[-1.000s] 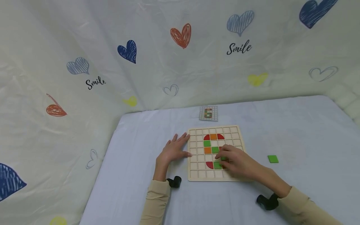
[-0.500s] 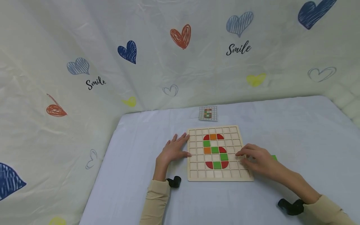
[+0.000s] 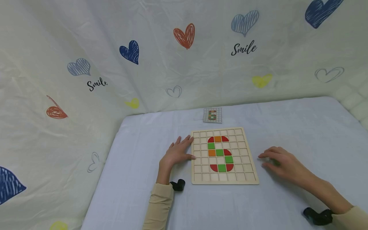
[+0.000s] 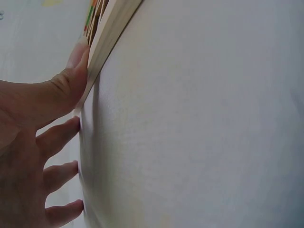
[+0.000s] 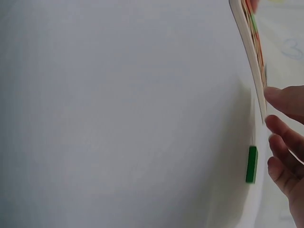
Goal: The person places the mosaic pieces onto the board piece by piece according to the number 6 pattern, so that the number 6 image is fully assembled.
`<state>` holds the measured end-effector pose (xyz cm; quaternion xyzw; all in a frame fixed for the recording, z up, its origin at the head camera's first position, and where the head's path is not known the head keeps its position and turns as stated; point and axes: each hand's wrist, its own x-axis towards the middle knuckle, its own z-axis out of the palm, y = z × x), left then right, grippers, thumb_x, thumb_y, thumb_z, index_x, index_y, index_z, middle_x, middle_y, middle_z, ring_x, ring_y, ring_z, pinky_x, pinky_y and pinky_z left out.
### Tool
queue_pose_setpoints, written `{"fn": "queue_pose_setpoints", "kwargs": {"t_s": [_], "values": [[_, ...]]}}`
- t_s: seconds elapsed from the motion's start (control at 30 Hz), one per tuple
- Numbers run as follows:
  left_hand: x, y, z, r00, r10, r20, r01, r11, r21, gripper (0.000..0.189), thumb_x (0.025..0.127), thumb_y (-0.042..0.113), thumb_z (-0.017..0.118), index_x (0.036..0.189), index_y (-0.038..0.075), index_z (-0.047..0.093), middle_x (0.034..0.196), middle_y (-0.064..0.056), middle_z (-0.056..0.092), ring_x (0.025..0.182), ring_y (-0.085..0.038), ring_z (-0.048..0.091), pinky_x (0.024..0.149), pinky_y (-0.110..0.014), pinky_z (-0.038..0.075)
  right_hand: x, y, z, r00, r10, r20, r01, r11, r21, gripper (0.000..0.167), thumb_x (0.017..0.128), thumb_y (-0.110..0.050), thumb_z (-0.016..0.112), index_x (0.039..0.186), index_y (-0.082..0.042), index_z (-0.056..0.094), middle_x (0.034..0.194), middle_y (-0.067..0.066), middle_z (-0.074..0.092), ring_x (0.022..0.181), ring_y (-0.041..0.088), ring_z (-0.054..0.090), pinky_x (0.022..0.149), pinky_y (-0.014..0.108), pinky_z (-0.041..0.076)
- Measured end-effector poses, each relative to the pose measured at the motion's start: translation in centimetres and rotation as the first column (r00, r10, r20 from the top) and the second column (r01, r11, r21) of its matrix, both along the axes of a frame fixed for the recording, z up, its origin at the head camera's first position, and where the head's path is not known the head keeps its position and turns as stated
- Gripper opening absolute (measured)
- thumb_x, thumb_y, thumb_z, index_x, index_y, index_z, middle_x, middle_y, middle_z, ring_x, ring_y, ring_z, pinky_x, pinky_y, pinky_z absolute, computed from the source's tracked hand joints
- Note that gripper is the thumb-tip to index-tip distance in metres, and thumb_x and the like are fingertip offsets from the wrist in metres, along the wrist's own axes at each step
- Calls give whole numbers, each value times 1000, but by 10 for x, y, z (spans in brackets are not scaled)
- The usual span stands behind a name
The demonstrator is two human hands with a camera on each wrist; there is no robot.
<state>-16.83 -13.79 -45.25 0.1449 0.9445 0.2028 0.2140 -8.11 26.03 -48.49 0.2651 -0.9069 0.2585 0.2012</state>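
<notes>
My left hand (image 3: 175, 155) lies spread at the left edge of a wooden grid board (image 3: 247, 167), thumb and fingertips touching the rim. Red, orange and green tiles (image 3: 219, 152) fill some of the board's cells in an S-like shape. To the right of the board my right hand (image 3: 283, 164) hangs over the table, thumb and fingers apart, holding nothing. A loose green square tile (image 5: 251, 164) rests on the cloth beneath it, mostly covered by the hand in the head view.
A small card (image 3: 212, 115) printed with a coloured grid pattern lies behind the board. White cloth (image 3: 224, 207) covers the table. Behind it hangs a pale curtain (image 3: 155, 25) with hearts and lettering.
My right hand has drawn back from the board's lower tiles to the right, and now hovers over the loose green tile. The left hand has stayed at the board's edge.
</notes>
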Motion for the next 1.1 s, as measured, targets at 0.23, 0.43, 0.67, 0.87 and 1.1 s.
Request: {"fn": "queue_pose_setpoints", "kwargs": {"t_s": [0.23, 0.43, 0.67, 0.87, 1.1], "values": [[1, -1, 2, 1000, 2, 1, -2, 1000, 11, 88, 91, 39, 78, 164, 23, 31, 171, 4, 23, 161, -34, 8, 128, -61, 11, 1, 17, 0, 999, -53, 0, 53, 998, 39, 48, 54, 3, 94, 96, -13, 77, 97, 1, 69, 87, 17, 60, 76, 9, 45], [0, 0, 1, 1000, 11, 5, -11, 1000, 9, 87, 91, 38, 78, 163, 24, 32, 171, 5, 22, 161, -32, 7, 128, -61, 10, 3, 32, 2, 996, -79, 29, 77, 996, 55, 49, 53, 2, 95, 96, -13, 77, 95, 0, 68, 84, 14, 59, 72, 7, 44], [0, -1, 0, 1000, 20, 7, -20, 1000, 6, 87, 91, 39, 78, 163, 24, 31, 171, 5, 22, 161, -32, 7, 128, -61, 10, 4, 45, -7, 997, -77, 12, 76, 996, 48, 46, 47, 1, 95, 89, -14, 79, 91, 0, 67, 84, 6, 58, 70, 8, 44], [0, -1, -2, 1000, 17, 5, -17, 1000, 11, 87, 91, 39, 78, 163, 24, 32, 171, 6, 23, 161, -32, 7, 128, -60, 10, 5, 44, -9, 996, -79, 40, 77, 996, 40, 46, 49, 1, 95, 87, -16, 74, 89, -3, 66, 81, 2, 57, 68, 6, 43], [-1, -1, -4, 1000, 14, 3, -14, 1000, 8, 88, 91, 40, 78, 163, 25, 32, 171, 7, 22, 161, -32, 7, 128, -61, 9, 6, 37, -2, 989, -83, 126, 81, 996, 21, 46, 56, 4, 95, 89, -12, 68, 83, -8, 67, 72, -6, 54, 59, 10, 45]]}}
